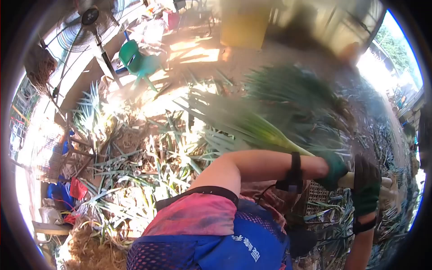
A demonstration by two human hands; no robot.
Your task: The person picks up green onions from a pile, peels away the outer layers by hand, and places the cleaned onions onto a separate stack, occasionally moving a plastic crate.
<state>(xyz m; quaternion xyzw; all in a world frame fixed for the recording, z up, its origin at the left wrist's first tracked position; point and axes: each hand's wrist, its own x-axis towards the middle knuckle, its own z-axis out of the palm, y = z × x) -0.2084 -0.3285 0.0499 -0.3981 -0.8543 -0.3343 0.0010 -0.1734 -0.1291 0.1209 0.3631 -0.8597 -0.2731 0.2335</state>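
Observation:
A leek (288, 143) with a pale stalk and fanned green leaves stretches across the right half of the head view. Gloved in dark green, my left hand (332, 171) is wrapped round its stalk. My right hand (366, 184), in a dark glove, grips the white lower part closer to the end, just beside the left one. The pale tip of the stalk (386, 182) sticks out past my right hand. Behind the stalk lies a large heap of leeks (292, 90), blurred at its far side.
Loose cut leaves (157, 166) litter the ground. A standing fan (90, 18) and a green plastic stool (130, 56) are at the upper left. A yellow container (245, 24) stands at the back. Near my lap sits a plastic crate (316, 198).

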